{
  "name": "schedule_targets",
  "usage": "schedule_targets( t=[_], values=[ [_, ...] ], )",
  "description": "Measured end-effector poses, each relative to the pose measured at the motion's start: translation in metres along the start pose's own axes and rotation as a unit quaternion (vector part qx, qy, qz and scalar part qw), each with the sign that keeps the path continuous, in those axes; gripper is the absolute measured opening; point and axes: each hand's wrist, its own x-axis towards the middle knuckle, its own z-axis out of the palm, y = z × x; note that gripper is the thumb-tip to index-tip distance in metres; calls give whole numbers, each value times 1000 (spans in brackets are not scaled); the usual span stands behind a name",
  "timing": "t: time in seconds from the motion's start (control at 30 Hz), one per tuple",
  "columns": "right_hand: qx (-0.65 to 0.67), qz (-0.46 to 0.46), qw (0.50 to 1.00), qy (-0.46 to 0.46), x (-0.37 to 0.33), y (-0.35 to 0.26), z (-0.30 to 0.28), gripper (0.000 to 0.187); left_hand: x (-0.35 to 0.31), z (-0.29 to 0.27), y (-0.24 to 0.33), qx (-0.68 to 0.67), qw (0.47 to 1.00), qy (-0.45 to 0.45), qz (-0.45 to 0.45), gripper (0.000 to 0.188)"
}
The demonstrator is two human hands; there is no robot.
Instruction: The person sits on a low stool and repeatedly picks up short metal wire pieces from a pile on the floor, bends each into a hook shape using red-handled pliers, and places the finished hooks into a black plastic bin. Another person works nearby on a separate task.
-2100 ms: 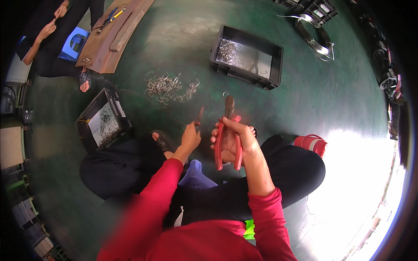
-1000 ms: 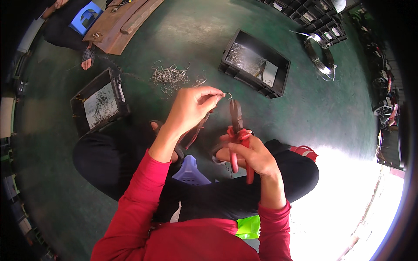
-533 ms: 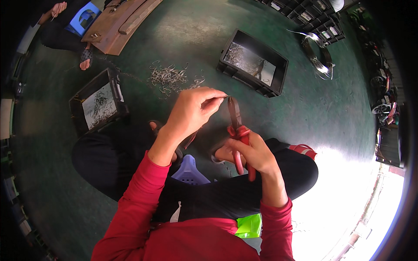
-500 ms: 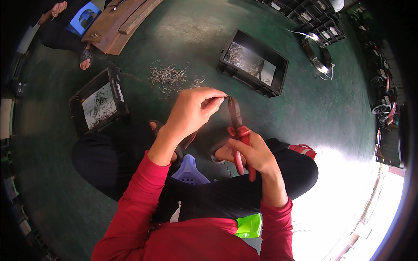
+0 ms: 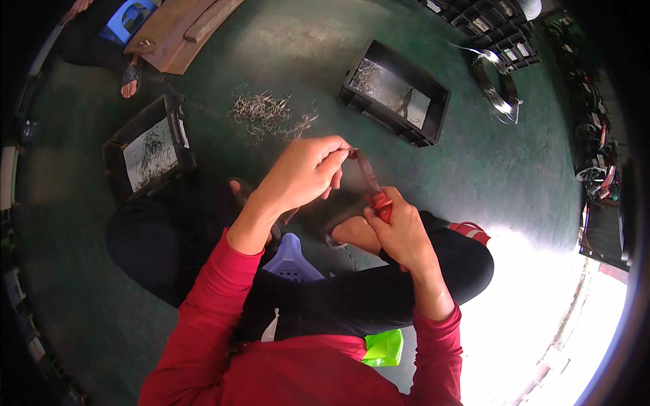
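Note:
My left hand point(image 5: 305, 172) is closed, thumb and forefinger pinching a thin piece of wire point(image 5: 353, 149). My right hand point(image 5: 404, 233) wraps round the red handles of a pair of pliers point(image 5: 366, 170). The jaws reach up and left to the wire at my left fingertips. They look slightly blurred, and whether they grip the wire is hard to make out. Beyond my hands, a loose pile of small bent wire hooks point(image 5: 261, 108) lies on the green floor.
A black crate point(image 5: 386, 120) with wire pieces stands ahead right; another black crate point(image 5: 116, 174) with dark hooks is at left. A wire coil point(image 5: 504, 105) lies far right near stacked black crates point(image 5: 521, 51). A wooden bench point(image 5: 162, 54), blue stool point(image 5: 128, 21) and another person's foot point(image 5: 129, 88) are far left.
The pliers have turned in my right hand, their handles now seen end-on and closer together, with the head tilted left. My left hand stays in nearly the same place.

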Motion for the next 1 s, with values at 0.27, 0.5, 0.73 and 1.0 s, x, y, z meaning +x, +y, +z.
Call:
schedule_targets(
  t=[0.27, 0.5, 0.73, 1.0],
  values=[
    [133, 29, 978, -159, 8, 8, -15, 31, 4, -1, -7, -33, 999, -34, 16, 31],
    [188, 11, 960, -208, 13, 15, -17, 28, 6, 5, -11, -45, 998, 16, 38, 30],
    [208, -14, 960, -185, 15, 14, -14, 23, 6, 4, -12, -43, 998, 21, 50, 28],
    [167, 23, 970, -178, 12, 7, -21, 25, 5, 2, -11, -42, 998, 14, 39, 27]
  ],
)
